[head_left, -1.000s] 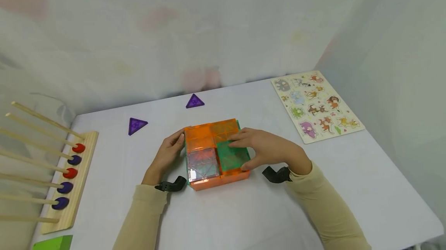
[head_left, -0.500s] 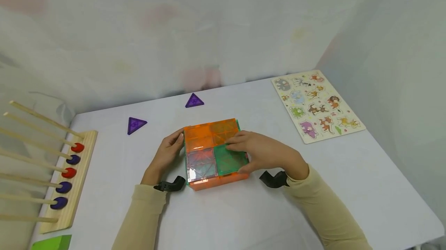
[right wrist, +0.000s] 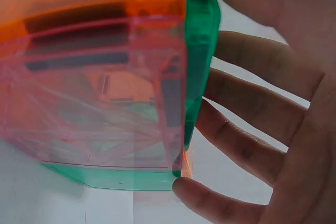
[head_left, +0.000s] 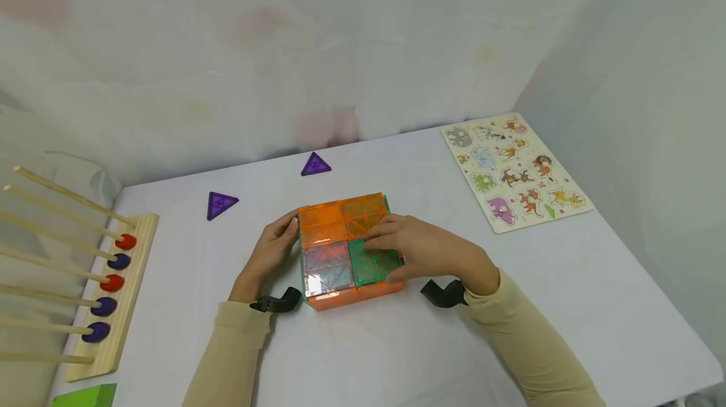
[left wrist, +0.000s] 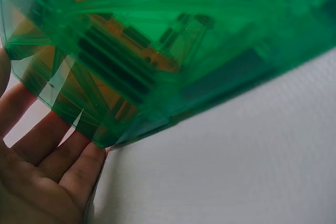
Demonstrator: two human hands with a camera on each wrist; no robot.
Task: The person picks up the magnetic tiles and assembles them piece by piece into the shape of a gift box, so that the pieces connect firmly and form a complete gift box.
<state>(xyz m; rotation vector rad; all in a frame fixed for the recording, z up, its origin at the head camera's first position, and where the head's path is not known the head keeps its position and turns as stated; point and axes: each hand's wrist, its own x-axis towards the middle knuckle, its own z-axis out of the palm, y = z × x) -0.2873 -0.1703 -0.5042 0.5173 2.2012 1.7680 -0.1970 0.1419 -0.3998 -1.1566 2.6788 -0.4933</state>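
A low box of translucent magnetic tiles (head_left: 357, 295) sits mid-table, its top made of two orange tiles (head_left: 323, 221), a pinkish clear tile (head_left: 328, 271) and a green tile (head_left: 371, 268) at the near right. My left hand (head_left: 271, 248) rests its fingers against the box's left side; the left wrist view shows the fingertips on a green side panel (left wrist: 220, 35). My right hand (head_left: 431, 248) lies over the green tile's right part, fingers on top and thumb by the near right corner. In the right wrist view its fairly straight fingers lie along a green side panel (right wrist: 202, 61).
Two purple triangle tiles (head_left: 221, 205) lie behind and left of the box. A wooden peg stand with coloured beads (head_left: 136, 293) is at the left, with a green block (head_left: 85, 395) in front. An animal puzzle board (head_left: 516, 174) lies at the back right.
The green tile has shifted slightly left and now lies flush beside the pinkish tile. My right hand has moved a little left with it; the left hand has stayed at the box's side.
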